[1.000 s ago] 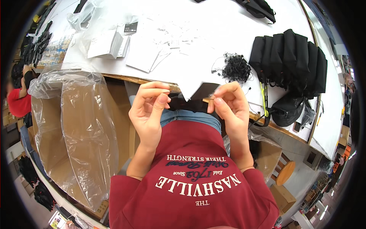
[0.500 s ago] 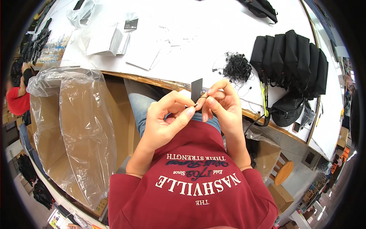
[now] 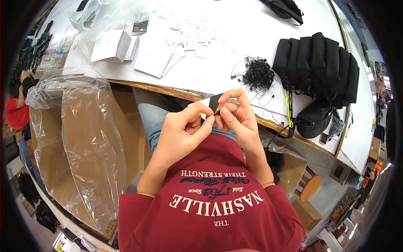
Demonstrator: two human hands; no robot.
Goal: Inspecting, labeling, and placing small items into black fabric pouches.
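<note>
In front of my body, over the table's near edge, both hands meet around a small black tag string with a dark clasp (image 3: 216, 113). My left hand (image 3: 180, 131) is closed, thumb and forefinger pinching one end of it. My right hand (image 3: 240, 119) pinches the other side at the clasp, its fingers curled. A flat black hang tag (image 3: 215, 101) stands up behind the fingertips, with a white piece beside it; its lower part is hidden by my fingers. A tangled pile of black tag strings (image 3: 257, 74) lies on the table beyond my right hand.
On the white table (image 3: 168, 90) are stacked white cards (image 3: 110, 45), scattered small labels (image 3: 191, 40) and a row of black bags (image 3: 315, 63). A carton lined with clear plastic (image 3: 90, 143) stands left. Another person's red sleeve (image 3: 17, 113) shows far left.
My hands have drawn closer together at the clasp. The black tag has tilted and sits lower behind my fingers, and the view has shifted slightly.
</note>
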